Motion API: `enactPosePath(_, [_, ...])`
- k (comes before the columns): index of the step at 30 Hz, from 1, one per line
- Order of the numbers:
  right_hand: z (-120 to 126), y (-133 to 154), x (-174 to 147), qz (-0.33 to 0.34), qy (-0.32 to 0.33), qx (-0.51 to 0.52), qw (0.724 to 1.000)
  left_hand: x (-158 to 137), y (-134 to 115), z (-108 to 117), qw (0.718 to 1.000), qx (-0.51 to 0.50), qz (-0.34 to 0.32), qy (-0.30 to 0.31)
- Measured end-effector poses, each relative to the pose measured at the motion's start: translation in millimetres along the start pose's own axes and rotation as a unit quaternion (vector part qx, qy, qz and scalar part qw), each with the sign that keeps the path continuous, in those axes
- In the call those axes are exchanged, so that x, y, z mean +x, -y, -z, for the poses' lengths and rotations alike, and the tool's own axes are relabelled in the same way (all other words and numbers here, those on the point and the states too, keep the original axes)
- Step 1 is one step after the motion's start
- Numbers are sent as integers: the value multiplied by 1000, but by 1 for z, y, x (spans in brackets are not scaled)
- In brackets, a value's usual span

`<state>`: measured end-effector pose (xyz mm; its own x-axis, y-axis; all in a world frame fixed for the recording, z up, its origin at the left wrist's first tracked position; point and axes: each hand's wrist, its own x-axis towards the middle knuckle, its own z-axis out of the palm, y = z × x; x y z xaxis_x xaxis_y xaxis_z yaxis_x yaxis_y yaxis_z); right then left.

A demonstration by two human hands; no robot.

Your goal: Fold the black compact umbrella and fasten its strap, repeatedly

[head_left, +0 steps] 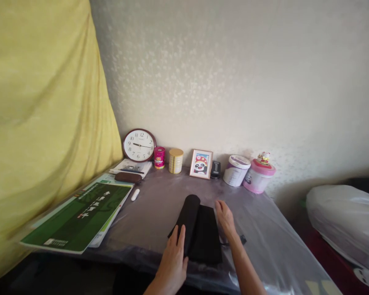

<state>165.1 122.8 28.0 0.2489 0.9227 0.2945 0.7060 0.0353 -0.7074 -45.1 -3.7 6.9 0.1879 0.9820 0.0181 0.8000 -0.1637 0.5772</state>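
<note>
A black sheet, perhaps a mat, lies near the table's front edge, its left part in a thick roll (189, 219) and its right part flat (206, 241). My left hand (174, 260) rests against the roll's near left side, fingers stretched out and slightly apart. Just right of the flat part's far corner is my right hand (224, 215), its fingers curled together; whether anything is inside them is hidden. A small dark piece, like a buckle or strap end (242, 239), shows beside my right wrist.
Green-covered books (76, 217), a brown case (128, 177) and a white stick-like object (135, 194) lie left. Along the wall stand a clock (139, 145), a pink can (159, 157), a yellow-lidded can (176, 161), a panda picture (201, 164) and two tubs (236, 171).
</note>
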Motion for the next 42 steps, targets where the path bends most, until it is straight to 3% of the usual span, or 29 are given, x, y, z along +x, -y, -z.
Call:
enactPosePath(3, [15, -12, -26, -79, 69, 71, 992, 1, 2, 2, 1000, -1, -5, -1])
enactPosePath(9, [13, -1, -60, -80, 99, 87, 988, -2, -1, 11, 1000, -24, -2, 12])
enactPosePath(15, [13, 30, -60, -130, 173, 172, 961, -3, -3, 11, 1000, -5, 7, 16])
enactPosePath(18, [9, 46, -56, -119, 181, 249, 944, -2, -4, 9, 1000, -1, 11, 18])
enactPosePath(25, [-25, 83, -44, -133, 178, 335, 916, 0, -3, 6, 1000, 19, 4, 10])
enactPosePath(29, [-49, 89, -42, -146, 180, 317, 919, -1, -3, 7, 1000, 20, 4, 10])
enactPosePath(32, [-57, 88, -43, -128, 182, 253, 942, -1, -4, 9, 1000, 10, 7, 4])
enactPosePath(36, [-57, 91, -44, -72, 201, 158, 964, -1, -4, 10, 1000, 19, 4, -5])
enactPosePath(42, [-53, 97, -45, 0, 247, 74, 966, -11, 8, 8, 999, 33, 3, 12])
